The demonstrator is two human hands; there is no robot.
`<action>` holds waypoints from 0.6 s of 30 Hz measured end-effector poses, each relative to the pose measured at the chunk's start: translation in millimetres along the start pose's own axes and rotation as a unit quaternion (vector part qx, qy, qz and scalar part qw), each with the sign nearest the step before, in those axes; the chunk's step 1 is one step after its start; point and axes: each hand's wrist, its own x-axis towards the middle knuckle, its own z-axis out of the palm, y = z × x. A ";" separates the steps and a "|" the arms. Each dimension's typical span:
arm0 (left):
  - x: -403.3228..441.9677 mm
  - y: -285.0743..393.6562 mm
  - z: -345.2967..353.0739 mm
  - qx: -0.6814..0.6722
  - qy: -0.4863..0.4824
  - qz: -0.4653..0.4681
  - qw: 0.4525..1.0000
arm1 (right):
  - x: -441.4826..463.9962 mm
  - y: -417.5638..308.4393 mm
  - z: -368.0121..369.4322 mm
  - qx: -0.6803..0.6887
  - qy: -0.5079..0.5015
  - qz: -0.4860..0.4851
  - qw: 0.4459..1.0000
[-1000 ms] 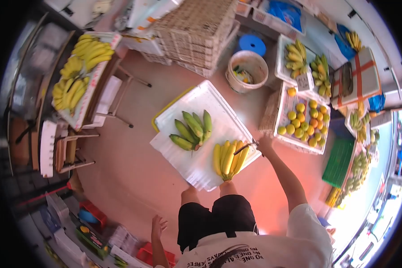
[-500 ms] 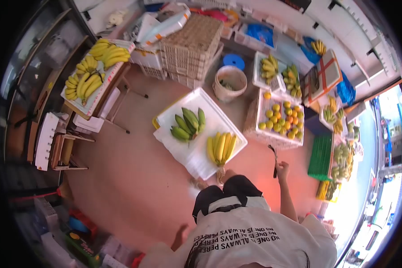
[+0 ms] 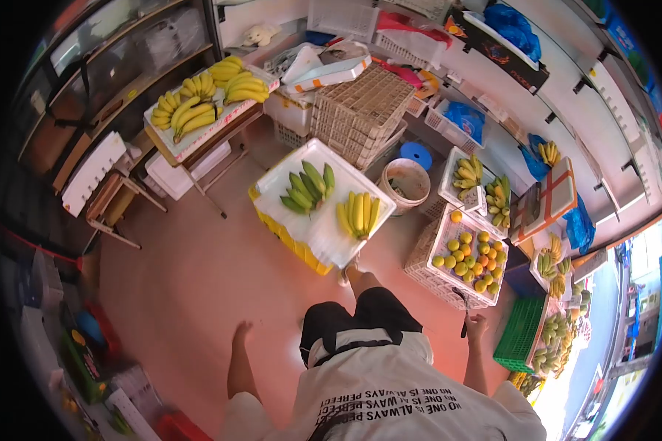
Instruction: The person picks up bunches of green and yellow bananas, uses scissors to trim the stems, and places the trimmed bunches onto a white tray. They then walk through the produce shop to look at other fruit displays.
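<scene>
My right hand point(image 3: 477, 325) is closed around a thin, dark hand tool point(image 3: 463, 328) with a paler middle, its exact kind too small to make out. It is in front of the white crate of orange and green citrus fruit point(image 3: 469, 259). To the left, my left hand point(image 3: 242, 331) hangs over the floor, fingers apart and holding nothing. Ahead of me, a white foam tray point(image 3: 329, 242) on a yellow crate point(image 3: 296, 246) bears a green banana bunch point(image 3: 310, 188) and a yellow banana bunch point(image 3: 358, 214). Neither hand touches the tray.
Yellow bananas point(image 3: 191, 110) lie on a table at the back left. Stacked woven crates point(image 3: 360, 110), a pale bucket point(image 3: 406, 184) and a blue lid point(image 3: 416, 155) stand behind the tray. At right is a green crate point(image 3: 521, 334); a wooden stool point(image 3: 118, 198) stands left.
I have stepped nearer the fruit crate, and the view has turned. My left hand has swung forward, clear of my body. The dark tool is still in my right hand.
</scene>
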 end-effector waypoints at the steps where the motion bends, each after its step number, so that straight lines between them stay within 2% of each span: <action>1: -19.4 52.4 -9.5 0.057 0.006 0.028 0.998 | 5.3 3.4 6.3 0.036 -0.005 0.008 0.999; 2: -42.2 118.8 -20.2 0.115 0.009 0.054 0.992 | 13.0 5.2 7.7 0.026 -0.015 0.004 1.000; 3: -35.4 145.0 -20.3 0.058 0.016 0.104 0.993 | 23.0 -5.0 10.5 0.031 -0.036 -0.002 0.999; 4: -14.7 159.1 -16.2 0.052 0.020 0.093 0.994 | 34.8 -16.6 17.1 0.040 -0.056 -0.010 0.998; 5: 13.9 170.7 -8.0 0.028 0.012 0.167 0.986 | 47.0 -29.9 24.0 -0.002 -0.020 -0.042 0.999; 6: 29.5 177.9 -2.3 0.002 0.010 0.240 0.971 | 69.9 -37.2 34.3 -0.001 -0.029 -0.057 0.998; 9: 20.2 199.0 26.7 -0.047 0.052 0.268 0.961 | 148.6 -62.7 76.2 -0.017 -0.056 -0.231 0.971; 10: 17.9 195.5 35.8 -0.055 0.062 0.248 0.965 | 181.0 -87.3 91.7 -0.049 -0.144 -0.159 0.975; 11: 16.6 179.9 55.3 -0.068 0.078 0.227 0.968 | 211.5 -95.2 116.9 -0.038 -0.120 -0.263 0.957; 12: 20.2 157.2 83.5 -0.222 0.101 0.194 0.950 | 241.0 -115.2 149.0 -0.017 -0.092 -0.362 0.928; 13: 13.8 137.0 115.5 -0.167 0.183 0.114 0.962 | 257.7 -162.1 156.2 -0.002 -0.144 -0.388 0.910; 14: -14.1 105.4 142.1 -0.172 0.213 0.098 0.957 | 260.6 -204.0 152.6 0.012 -0.199 -0.408 0.891; 15: -44.4 79.5 165.7 -0.243 0.145 0.069 0.957 | 270.7 -231.3 169.9 0.027 -0.204 -0.444 0.872; 16: -63.3 81.9 176.6 -0.321 0.078 0.049 0.943 | 280.2 -254.2 195.2 0.056 -0.204 -0.443 0.871; 18: -167.9 203.4 170.9 -0.241 0.111 0.107 0.958 | 279.8 -311.5 229.5 -0.042 -0.255 -0.455 0.852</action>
